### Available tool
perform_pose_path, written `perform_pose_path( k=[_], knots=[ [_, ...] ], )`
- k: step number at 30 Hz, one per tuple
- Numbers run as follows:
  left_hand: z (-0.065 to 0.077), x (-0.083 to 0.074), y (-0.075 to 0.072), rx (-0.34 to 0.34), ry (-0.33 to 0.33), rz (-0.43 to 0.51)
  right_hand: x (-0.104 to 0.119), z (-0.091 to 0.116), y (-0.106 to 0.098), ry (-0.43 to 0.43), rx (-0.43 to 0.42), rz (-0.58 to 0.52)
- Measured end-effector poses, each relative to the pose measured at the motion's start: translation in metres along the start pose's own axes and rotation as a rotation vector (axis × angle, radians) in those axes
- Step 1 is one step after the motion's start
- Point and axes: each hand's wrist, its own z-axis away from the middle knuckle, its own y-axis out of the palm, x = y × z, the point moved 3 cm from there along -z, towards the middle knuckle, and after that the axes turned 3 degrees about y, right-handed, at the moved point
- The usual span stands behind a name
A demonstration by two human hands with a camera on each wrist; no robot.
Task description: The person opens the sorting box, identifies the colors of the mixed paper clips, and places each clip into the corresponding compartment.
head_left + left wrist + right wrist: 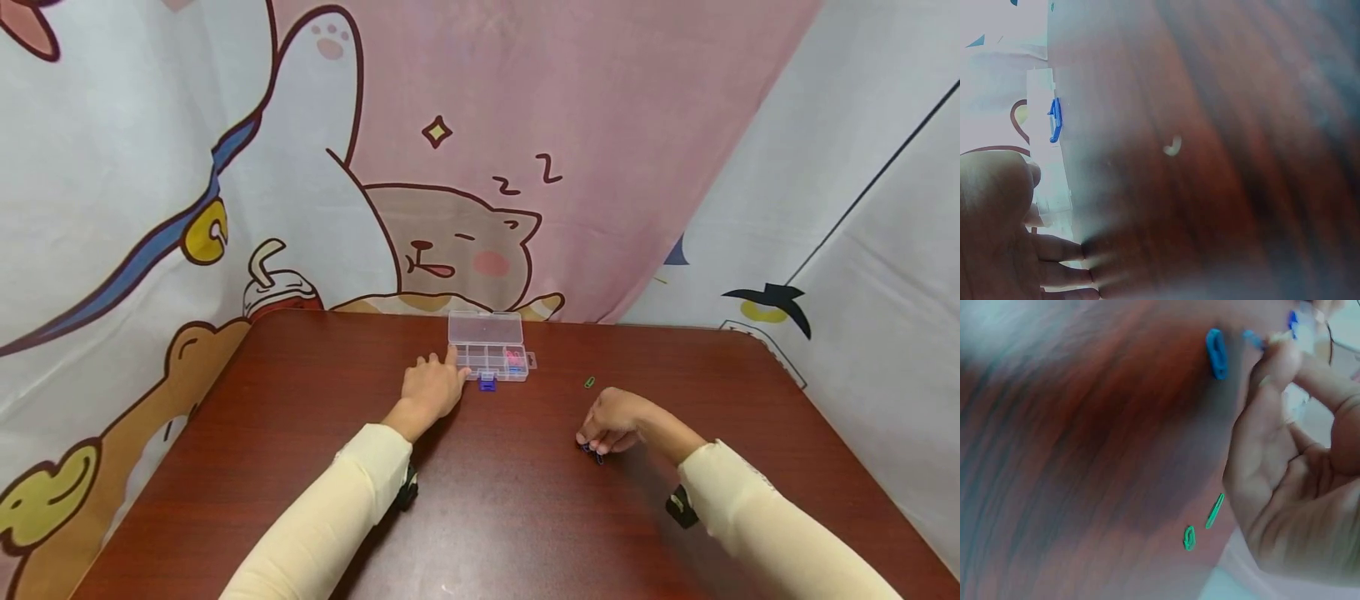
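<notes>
My left hand point(433, 387) lies at the left end of a clear plastic compartment box point(487, 375), its thumb by the front corner and forefinger along the side. The box's lid point(486, 328) is raised, and a blue latch point(487, 383) hangs at its front. Pink and blue pieces sit in the right-hand compartments. Over the table to the right, my right hand point(613, 419) pinches a blue paper clip point(1252, 339) between thumb and fingertips. Another blue paper clip point(1216, 354) lies on the wood just beside those fingertips.
Two green paper clips point(1189, 538) point(1214, 511) lie on the brown table point(510, 500), close to the right hand. Behind the table hangs a cartoon-printed cloth point(600, 167), reaching round both sides. Dark wrist straps show beneath both sleeves.
</notes>
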Motion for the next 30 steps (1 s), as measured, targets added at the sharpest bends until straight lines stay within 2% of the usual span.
perform_pose_path(
  k=[6,13,19,24,30],
  knots=[
    [-0.001,0.0,-0.002,-0.011,-0.003,0.009,-0.001,-0.011,-0.017,-0.008,0.104,-0.369],
    [0.001,-0.001,-0.002,-0.005,0.0,0.01,0.008,-0.027,-0.018,0.002,0.139,-0.633],
    [0.001,0.0,-0.001,-0.008,-0.003,0.003,0.031,-0.042,-0.013,-0.002,0.139,-0.741],
    [0.0,0.0,0.0,0.002,-0.006,0.002,0.051,-0.053,-0.008,-0.004,0.135,-0.762],
    [0.001,0.0,-0.001,-0.01,-0.002,0.008,0.062,-0.065,-0.006,0.009,0.123,-0.757]
  ],
)
